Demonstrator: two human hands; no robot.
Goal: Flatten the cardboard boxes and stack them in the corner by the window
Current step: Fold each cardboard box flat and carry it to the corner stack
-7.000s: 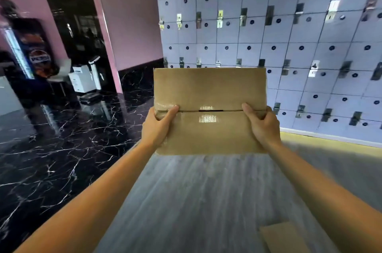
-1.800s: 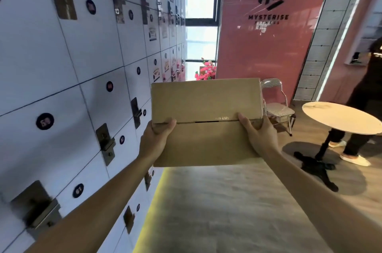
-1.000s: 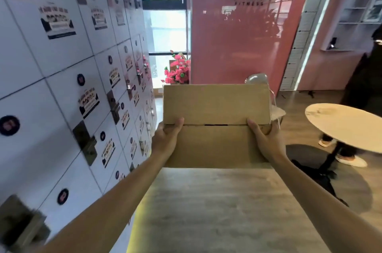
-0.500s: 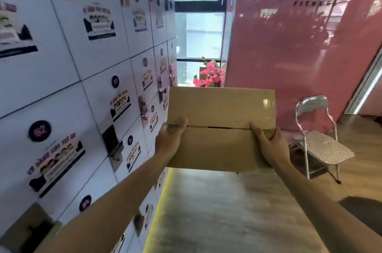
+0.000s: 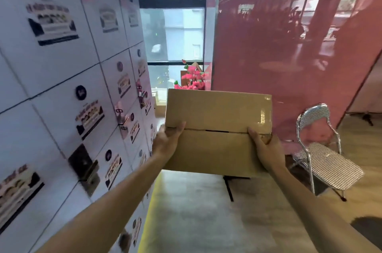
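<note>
I carry a brown cardboard box [image 5: 217, 128] out in front of me at chest height, its closed flaps facing me with a seam running across the middle. My left hand [image 5: 167, 141] grips its left edge, thumb laid on the seam. My right hand [image 5: 265, 149] grips the right edge the same way. The window [image 5: 171, 33] stands straight ahead beyond the box, at the end of a narrow passage.
White lockers [image 5: 62, 87] line the left side close to my left arm. A pink wall [image 5: 289, 46] closes the right side. A metal folding chair [image 5: 322, 155] stands at the right on the wooden floor [image 5: 196, 211]. Pink flowers [image 5: 192, 79] sit by the window.
I have turned from the lockers and walked along them toward the window, which is nearer now. The chair has come closer on the right. My grip on the box is unchanged.
</note>
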